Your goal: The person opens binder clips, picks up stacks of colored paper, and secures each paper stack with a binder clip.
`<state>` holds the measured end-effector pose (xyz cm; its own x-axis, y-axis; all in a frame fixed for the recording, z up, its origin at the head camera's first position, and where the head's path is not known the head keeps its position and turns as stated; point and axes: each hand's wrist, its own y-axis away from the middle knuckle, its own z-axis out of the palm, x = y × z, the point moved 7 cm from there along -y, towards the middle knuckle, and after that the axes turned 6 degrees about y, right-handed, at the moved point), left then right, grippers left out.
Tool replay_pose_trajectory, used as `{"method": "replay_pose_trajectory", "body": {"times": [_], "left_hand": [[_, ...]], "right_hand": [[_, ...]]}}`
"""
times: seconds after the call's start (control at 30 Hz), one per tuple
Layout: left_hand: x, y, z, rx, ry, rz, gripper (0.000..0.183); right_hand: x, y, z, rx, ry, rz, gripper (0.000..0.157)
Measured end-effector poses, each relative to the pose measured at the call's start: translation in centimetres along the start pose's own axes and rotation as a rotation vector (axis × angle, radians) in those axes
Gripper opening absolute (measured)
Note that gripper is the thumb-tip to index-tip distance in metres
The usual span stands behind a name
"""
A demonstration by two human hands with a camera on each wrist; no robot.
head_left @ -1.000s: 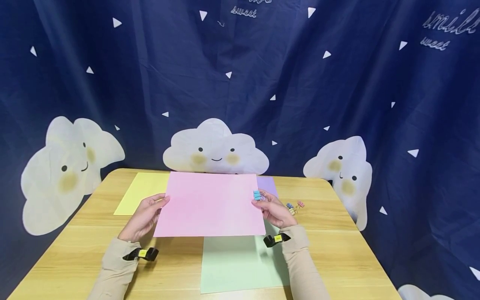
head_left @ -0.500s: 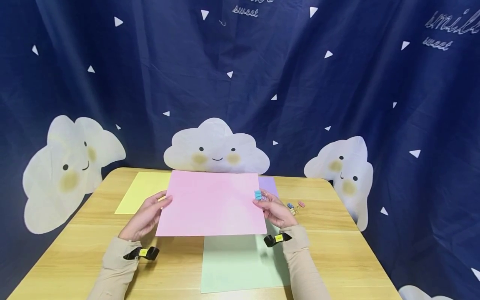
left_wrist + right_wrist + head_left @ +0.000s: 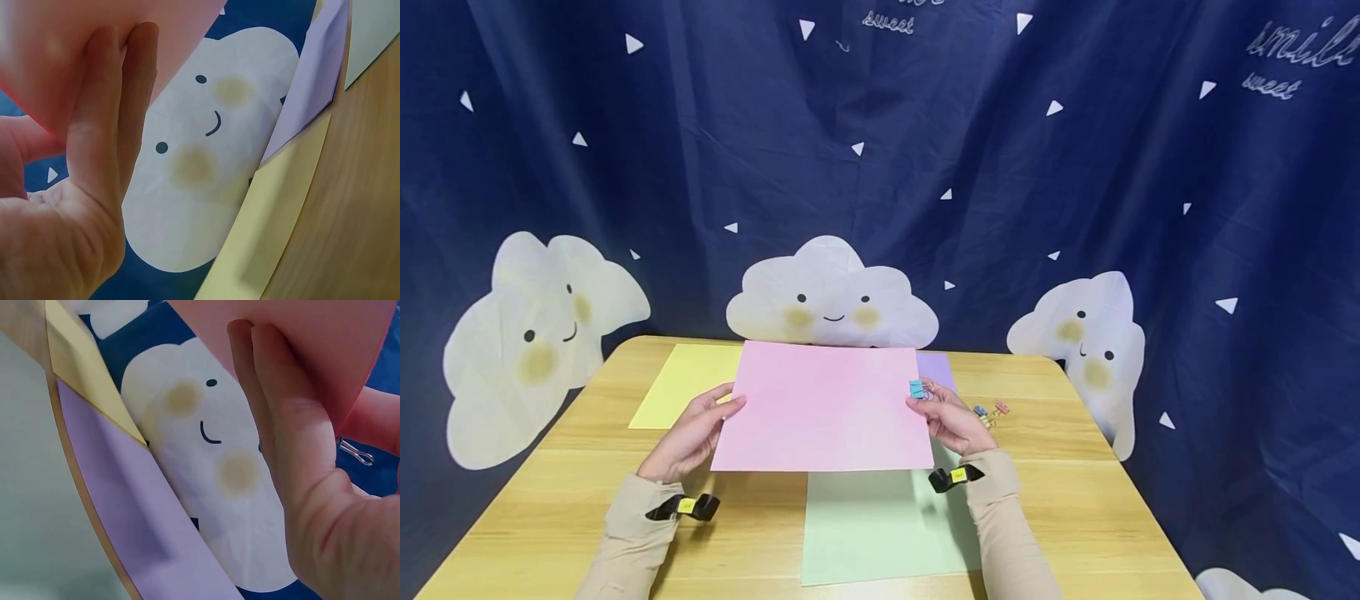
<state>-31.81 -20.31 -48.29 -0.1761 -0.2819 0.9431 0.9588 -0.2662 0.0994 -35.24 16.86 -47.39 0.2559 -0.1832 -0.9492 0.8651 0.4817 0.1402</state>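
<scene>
Both hands hold a pink sheet of paper (image 3: 827, 408) up above the table, its face tilted toward the head camera. My left hand (image 3: 694, 432) pinches the left edge, thumb in front and fingers behind. At the right edge my right hand (image 3: 951, 421) pinches the sheet the same way. Just above the right thumb, a light blue binder clip (image 3: 917, 390) sits on that edge. In the right wrist view, straight fingers (image 3: 294, 406) lie against the back of the sheet, and a wire handle (image 3: 356, 452) of the clip shows beside them.
Under the pink sheet lies a light green sheet (image 3: 880, 533) on the wooden table (image 3: 1067, 500). A yellow sheet (image 3: 662, 396) is at the back left, a purple sheet (image 3: 935, 364) behind. Several small binder clips (image 3: 987, 417) lie right of the right hand. A dark blue curtain (image 3: 880, 167) hangs behind.
The pink sheet has shifted very slightly right and up, and the left thumb reaches slightly further onto it. Over the last half second almost nothing differs.
</scene>
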Motion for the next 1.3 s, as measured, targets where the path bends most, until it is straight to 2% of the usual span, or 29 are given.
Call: {"method": "replay_pose_trajectory", "body": {"times": [0.2,0.43,0.67,0.9,1.1,1.3], "left_hand": [[0.0,0.0,0.0,0.019,-0.010,-0.013,0.059],[0.3,0.4,0.1,0.018,-0.008,-0.009,0.050],[0.5,0.7,0.3,-0.023,0.013,-0.003,0.044],[0.3,1.0,0.4,-0.028,0.031,-0.001,0.046],[0.5,1.3,0.4,-0.070,0.062,0.014,0.035],[0.6,1.6,0.1,-0.046,0.031,0.018,0.032]], "right_hand": [[-0.1,0.1,0.0,0.006,0.000,0.000,0.037],[0.0,0.2,0.1,-0.013,-0.061,-0.018,0.037],[0.2,0.4,0.2,0.000,-0.023,-0.006,0.035],[-0.1,1.1,0.6,-0.008,-0.019,-0.003,0.033],[0.1,1.3,0.9,-0.006,-0.010,0.000,0.033],[0.2,1.4,1.1,-0.014,0.001,-0.001,0.033]]}}
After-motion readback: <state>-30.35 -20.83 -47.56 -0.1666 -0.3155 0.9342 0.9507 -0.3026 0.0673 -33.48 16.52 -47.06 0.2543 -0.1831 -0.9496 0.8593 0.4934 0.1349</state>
